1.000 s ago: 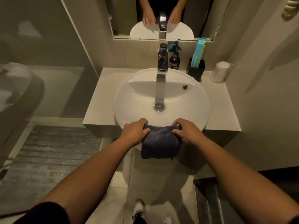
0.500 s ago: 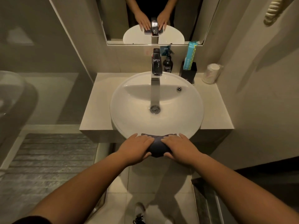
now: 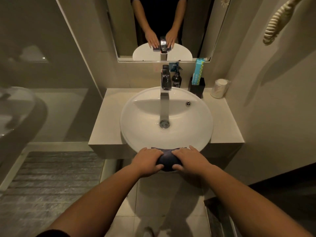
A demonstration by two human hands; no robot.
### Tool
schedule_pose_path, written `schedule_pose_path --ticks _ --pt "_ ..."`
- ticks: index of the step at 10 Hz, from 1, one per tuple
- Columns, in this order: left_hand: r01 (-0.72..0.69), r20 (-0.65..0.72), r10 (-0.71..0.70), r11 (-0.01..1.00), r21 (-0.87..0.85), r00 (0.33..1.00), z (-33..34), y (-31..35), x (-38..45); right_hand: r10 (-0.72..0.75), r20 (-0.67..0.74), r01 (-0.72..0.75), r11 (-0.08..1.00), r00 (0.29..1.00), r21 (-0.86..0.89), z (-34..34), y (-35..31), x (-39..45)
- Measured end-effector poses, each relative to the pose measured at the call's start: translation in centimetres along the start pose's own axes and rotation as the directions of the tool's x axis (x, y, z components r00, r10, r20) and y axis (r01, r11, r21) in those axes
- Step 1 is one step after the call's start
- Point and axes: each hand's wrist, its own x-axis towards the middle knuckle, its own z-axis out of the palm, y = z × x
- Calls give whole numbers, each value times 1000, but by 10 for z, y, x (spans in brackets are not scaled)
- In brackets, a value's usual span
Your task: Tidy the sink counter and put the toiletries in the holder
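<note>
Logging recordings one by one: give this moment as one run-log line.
left hand: on cloth | right hand: on cloth | cloth: front sink rim | holder: back right, box inside

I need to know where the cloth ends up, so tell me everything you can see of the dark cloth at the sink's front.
The cloth is dark navy, soft and towel-like, bunched or folded into a compact pad. It lies draped over the front rim of the white sink, one edge flat on the rim, the rest bulging down over the front. The left hand and right hand press on it from either side, fingers spread over its top, thumbs beneath. Most of it is hidden under the hands.
</note>
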Motion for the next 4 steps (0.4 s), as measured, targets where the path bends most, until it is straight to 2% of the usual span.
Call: schedule_pose_path --ticks 1,2,3,4 --pt "93 140 -62 970 -225 988 -28 4 2 56 39 -59 994 998 90 -27 -1 1" --pt "180 249 -126 961 -209 960 -51 11 3 161 82 -162 987 984 5 -56 -5 4" --pt "179 340 -139 980 -88 930 -88 16 12 205 182 -200 979 962 -48 -96 -7 15" --pt "299 629 -215 954 -29 747 -110 22 14 238 470 -286 958 850 33 -118 -10 18"
